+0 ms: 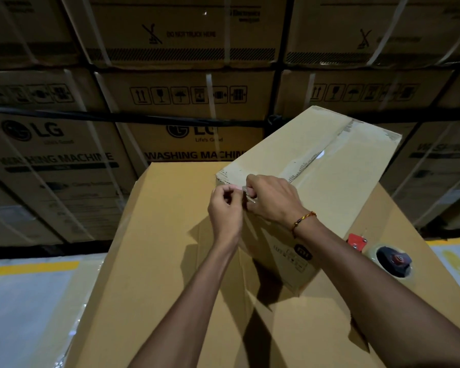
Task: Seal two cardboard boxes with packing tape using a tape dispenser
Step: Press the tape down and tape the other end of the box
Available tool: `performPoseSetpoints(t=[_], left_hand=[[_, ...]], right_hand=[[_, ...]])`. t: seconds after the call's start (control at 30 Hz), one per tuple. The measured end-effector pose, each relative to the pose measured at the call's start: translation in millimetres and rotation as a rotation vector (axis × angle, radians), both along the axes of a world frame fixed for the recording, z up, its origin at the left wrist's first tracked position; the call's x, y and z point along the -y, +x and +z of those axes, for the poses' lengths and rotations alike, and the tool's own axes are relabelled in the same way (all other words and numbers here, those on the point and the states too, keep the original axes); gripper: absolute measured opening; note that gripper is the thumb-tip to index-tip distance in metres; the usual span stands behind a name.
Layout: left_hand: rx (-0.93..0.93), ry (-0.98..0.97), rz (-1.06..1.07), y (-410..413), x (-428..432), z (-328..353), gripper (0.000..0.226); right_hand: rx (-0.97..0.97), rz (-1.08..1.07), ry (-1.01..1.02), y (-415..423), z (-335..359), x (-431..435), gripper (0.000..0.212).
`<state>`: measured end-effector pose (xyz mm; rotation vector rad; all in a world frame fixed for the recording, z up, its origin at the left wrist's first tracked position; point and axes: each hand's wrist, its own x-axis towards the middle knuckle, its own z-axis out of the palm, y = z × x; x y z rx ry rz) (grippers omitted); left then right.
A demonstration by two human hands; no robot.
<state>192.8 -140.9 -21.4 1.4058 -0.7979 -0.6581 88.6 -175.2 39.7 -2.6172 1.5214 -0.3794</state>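
Left hand [225,205] and right hand [272,200] both pinch the loose tape end [243,191] with curled fingers at the near top edge of the smaller cardboard box [329,181], tape dispenser [391,257] lying aside on the larger box [170,261]; I judge an uneven pull could crease the tape.

The left hand [225,208] and the right hand [272,199] pinch a small pale piece [243,191] at the near corner of the small box [329,166], but their curled fingers cover most of it, so I cannot tell what it is. The right forearm hides a part of the tape dispenser [388,257] at the right edge of the large box [165,261], which the bottom of the picture cuts off. The dark print [295,254] on the side of the small box is too blurred to read.
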Motion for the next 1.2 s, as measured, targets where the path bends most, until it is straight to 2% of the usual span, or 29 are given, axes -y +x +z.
performPoseSetpoints(t=[0.1, 0.27, 0.37, 0.47, 0.57, 0.67, 0.73, 0.83, 0.9, 0.97, 1.07, 1.13, 1.2], left_hand=[[-0.045, 0.055, 0.15, 4.9, 14.9, 5.9, 0.01], [0.03, 0.029, 0.265, 0.1, 22.9, 5.3, 0.018], [0.059, 0.005, 0.253, -12.5, 17.4, -2.5, 0.035], [0.093, 0.077, 0.188, -18.5, 18.6, -1.5, 0.052], [0.09, 0.151, 0.123, -19.1, 26.6, 3.8, 0.065], [0.009, 0.191, 0.107, -10.3, 38.1, 6.0, 0.053], [-0.071, 0.225, 0.093, -2.9, 42.2, 8.2, 0.047], [-0.002, 0.272, 0.065, 3.2, 40.0, 10.1, 0.038], [0.066, 0.291, 0.066, 4.7, 37.0, 10.7, 0.039], [0.111, 0.305, 0.054, 5.0, 36.6, 11.9, 0.045], [0.146, 0.325, 0.024, 6.2, 37.7, 14.7, 0.044], [0.07, 0.329, 0.001, 9.8, 38.7, 17.6, 0.036], [-0.064, 0.345, -0.051, 16.0, 40.9, 19.5, 0.036]], right_hand=[[0.038, 0.023, -0.002, -4.5, -2.2, -2.3, 0.021], [0.071, 0.022, -0.038, -6.6, -6.3, -3.7, 0.03], [0.037, 0.002, -0.075, -2.1, -6.1, -4.9, 0.026], [0.001, 0.008, -0.094, -0.8, -5.9, -5.7, 0.023], [-0.034, 0.103, -0.028, -7.4, -1.2, -5.7, 0.012], [0.006, 0.233, 0.053, -24.5, -0.3, -8.5, 0.007], [0.049, 0.272, 0.033, -39.2, -4.3, -13.1, 0.006], [0.027, 0.323, -0.013, -61.7, -9.5, -25.2, 0.027], [-0.073, 0.33, -0.083, -77.0, -14.4, -36.5, 0.041], [-0.18, 0.26, -0.169, -93.1, -19.4, -47.6, 0.053], [-0.19, 0.058, -0.236, -115.9, -28.6, -59.7, 0.057], [-0.068, -0.067, -0.262, -121.5, -36.3, -64.0, 0.059], [0.179, -0.19, -0.241, -116.5, -42.4, -66.6, 0.057]])
